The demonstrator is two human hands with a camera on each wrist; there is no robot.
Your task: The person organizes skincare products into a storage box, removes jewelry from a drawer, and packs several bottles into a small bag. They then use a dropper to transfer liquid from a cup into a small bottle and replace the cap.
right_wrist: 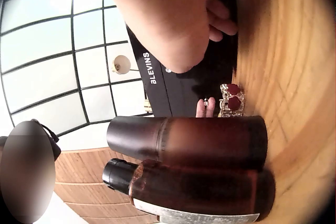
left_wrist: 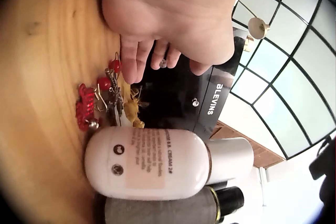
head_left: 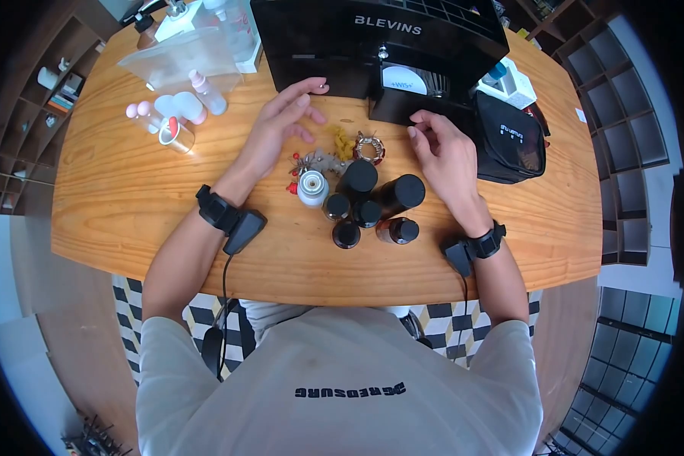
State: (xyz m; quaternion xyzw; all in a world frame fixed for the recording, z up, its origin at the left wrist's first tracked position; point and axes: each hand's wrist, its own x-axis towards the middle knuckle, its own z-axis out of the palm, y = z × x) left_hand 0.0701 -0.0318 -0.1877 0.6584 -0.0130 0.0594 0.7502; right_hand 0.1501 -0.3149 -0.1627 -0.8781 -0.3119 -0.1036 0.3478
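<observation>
Several bottles stand grouped on the table, among them a white bottle (head_left: 312, 188) (left_wrist: 149, 163) and a dark brown bottle (head_left: 400, 194) (right_wrist: 210, 141). Behind them lie a gold hair claw with dark red stones (head_left: 368, 148) (right_wrist: 231, 99), a yellow hair piece (head_left: 343, 143) (left_wrist: 133, 109) and red-beaded clips (left_wrist: 86, 107). The left hand (head_left: 285, 125) (left_wrist: 170, 14) is left of these, fingers loosely bent, holding nothing. On the other side the right hand (head_left: 447, 156) (right_wrist: 168, 19) has its fingers bent and relaxed near the black box's drawer (head_left: 403, 114), with nothing visible in them.
A large black box (head_left: 319, 45) marked BLEVINS stands at the back, its small drawer pulled out. Beside it on the right is a black pouch (head_left: 511, 140). A white cup (head_left: 176, 137), pink-capped bottles and a clear pouch (head_left: 178, 61) are at the left.
</observation>
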